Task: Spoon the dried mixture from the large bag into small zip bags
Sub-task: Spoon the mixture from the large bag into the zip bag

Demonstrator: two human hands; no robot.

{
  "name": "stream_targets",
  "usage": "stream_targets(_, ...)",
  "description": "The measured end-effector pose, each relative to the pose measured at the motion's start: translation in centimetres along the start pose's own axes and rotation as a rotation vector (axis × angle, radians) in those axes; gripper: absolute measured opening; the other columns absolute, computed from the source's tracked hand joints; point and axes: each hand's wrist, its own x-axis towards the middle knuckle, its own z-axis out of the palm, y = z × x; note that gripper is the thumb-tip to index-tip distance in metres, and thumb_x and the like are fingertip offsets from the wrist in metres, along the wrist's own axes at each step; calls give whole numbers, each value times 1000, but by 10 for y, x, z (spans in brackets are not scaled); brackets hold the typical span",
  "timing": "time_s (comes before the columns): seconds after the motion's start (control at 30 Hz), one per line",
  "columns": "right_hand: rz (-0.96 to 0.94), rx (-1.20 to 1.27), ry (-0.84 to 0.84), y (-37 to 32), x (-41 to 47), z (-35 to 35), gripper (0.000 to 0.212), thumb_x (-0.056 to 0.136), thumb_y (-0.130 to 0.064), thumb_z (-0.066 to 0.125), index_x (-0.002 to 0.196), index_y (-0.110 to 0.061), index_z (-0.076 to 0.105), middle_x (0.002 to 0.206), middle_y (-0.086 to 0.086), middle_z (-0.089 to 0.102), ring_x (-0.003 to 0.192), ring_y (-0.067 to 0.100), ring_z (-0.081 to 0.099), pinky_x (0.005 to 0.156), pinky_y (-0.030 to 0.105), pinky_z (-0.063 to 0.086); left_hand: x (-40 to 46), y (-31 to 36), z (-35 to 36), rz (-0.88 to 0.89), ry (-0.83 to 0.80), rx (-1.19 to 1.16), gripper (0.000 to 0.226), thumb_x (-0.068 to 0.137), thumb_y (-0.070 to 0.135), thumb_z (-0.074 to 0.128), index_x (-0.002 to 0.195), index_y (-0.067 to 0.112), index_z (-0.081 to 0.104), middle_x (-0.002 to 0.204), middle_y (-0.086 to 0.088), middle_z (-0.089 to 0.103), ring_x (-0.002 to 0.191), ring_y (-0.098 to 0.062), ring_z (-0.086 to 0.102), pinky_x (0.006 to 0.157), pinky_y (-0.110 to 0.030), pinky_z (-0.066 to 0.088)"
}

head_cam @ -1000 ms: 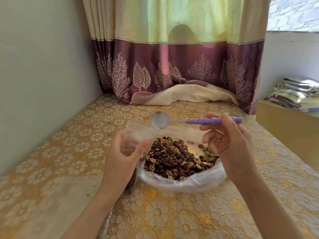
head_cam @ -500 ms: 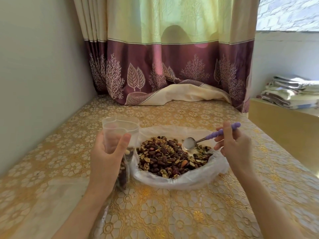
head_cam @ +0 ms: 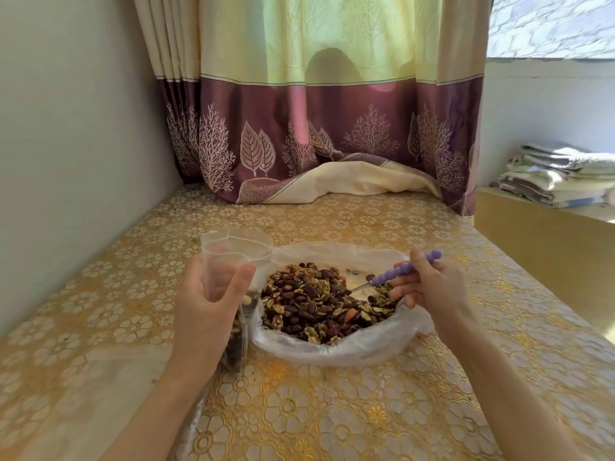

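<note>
Curtain (head_cam: 316, 111) cloth hangs across the far end of the table (head_cam: 332, 410), pale green above and glossy plum below with stitched leaves and branching trees, its cream hem bunched on the tabletop. Folded towels (head_cam: 562, 174) sit stacked on a wooden cabinet (head_cam: 539, 247) off to the right, well apart from the work. A gold covering patterned with raised flowers lies over the table, and a plain wall runs along the left.

Near the middle the large bag (head_cam: 332, 347) lies slumped, thin cloudy plastic rolled down around a heap of dried mixture (head_cam: 316, 301) (wrinkled dark fruit, pale nut pieces). The right hand (head_cam: 432, 287) has its fingers curled round the beaded purple handle of a spoon (head_cam: 399, 272), whose metal bowl is dipped into the heap and mostly buried.

Just beside the large bag, touching its left edge, the left hand (head_cam: 206, 304) clasps a small zip bag (head_cam: 234, 261) upright, thumb in front and fingers seen through the clear film. Its mouth gapes wide, and some mixture fills its bottom part.
</note>
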Motion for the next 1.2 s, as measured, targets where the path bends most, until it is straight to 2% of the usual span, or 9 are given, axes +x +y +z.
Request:
stream_targets(0.2, 4, 39, 124, 0, -1, -2, 44, 101, -26, 44, 74, 3, 62, 56, 10, 69, 40, 13, 57, 35, 18, 41, 2, 0, -2, -5, -1, 0, 43, 68, 60, 59, 97, 29, 57, 87, 1, 68, 76, -11, 66, 69, -26, 48)
stream_targets(0.37, -17, 107, 184, -2, -2, -2, 44, 100, -29, 45, 71, -1, 62, 62, 16, 68, 41, 14, 56, 33, 19, 37, 4, -1, -3, -10, 6, 39, 44, 66, 60, 60, 96, 27, 57, 83, 4, 68, 69, -2, 65, 60, -13, 46)
stream_targets(0.53, -28, 184, 189, -9, -4, 3, 44, 100, -30, 45, 74, 0, 63, 65, 16, 67, 43, 14, 58, 34, 19, 36, 2, -6, 2, -30, -75, 84, 47, 67, 61, 62, 98, 27, 56, 85, 10, 67, 69, -8, 66, 63, -23, 49)
stream_targets(0.63, -62, 251, 134, -20, -9, 9, 44, 101, -30, 42, 76, 1, 62, 68, 17, 71, 44, 13, 55, 35, 18, 37, 1, -6, 4, -22, -115, 116, 51, 69, 65, 65, 103, 29, 56, 84, 11, 67, 70, -8, 65, 63, -25, 51)
stream_targets(0.77, -98, 331, 47, -39, -17, 21, 44, 101, -30, 42, 77, 1, 61, 75, 23, 71, 44, 14, 54, 36, 18, 37, 2, -8, 4, -14, -134, 134, 47, 69, 59, 63, 106, 32, 54, 86, 14, 67, 74, -4, 65, 65, -24, 50)
stream_targets(0.97, -150, 405, -124, -63, -34, 43, 43, 101, -30, 42, 74, -1, 61, 75, 20, 72, 47, 13, 58, 38, 17, 40, 3, -8, 5, 9, -148, 178, 64, 66, 63, 61, 114, 22, 54, 83, 5, 68, 75, -5, 66, 69, -26, 53)
stream_targets(1.03, -174, 397, -180, -66, -41, 52, 43, 100, -30, 43, 73, -3, 61, 75, 19, 73, 48, 15, 60, 39, 17, 42, 3, -8, 5, 8, -157, 171, 65, 65, 62, 61, 115, 20, 54, 85, 4, 68, 73, -7, 66, 66, -24, 52)
stream_targets(1.13, -253, 327, -254, -67, -51, 62, 40, 99, -28, 44, 76, -2, 64, 75, 15, 73, 51, 18, 62, 41, 19, 46, 2, -6, 6, -17, -178, 138, 53, 64, 62, 61, 108, 33, 55, 89, 3, 69, 69, -6, 66, 58, -17, 51)
stream_targets(1.2, -307, 307, -310, -66, -56, 67, 36, 97, -27, 45, 77, -5, 66, 75, 12, 74, 52, 18, 63, 42, 20, 48, 1, -5, 7, -31, -176, 109, 45, 62, 63, 62, 99, 40, 55, 87, 7, 70, 68, -7, 67, 58, -19, 52)
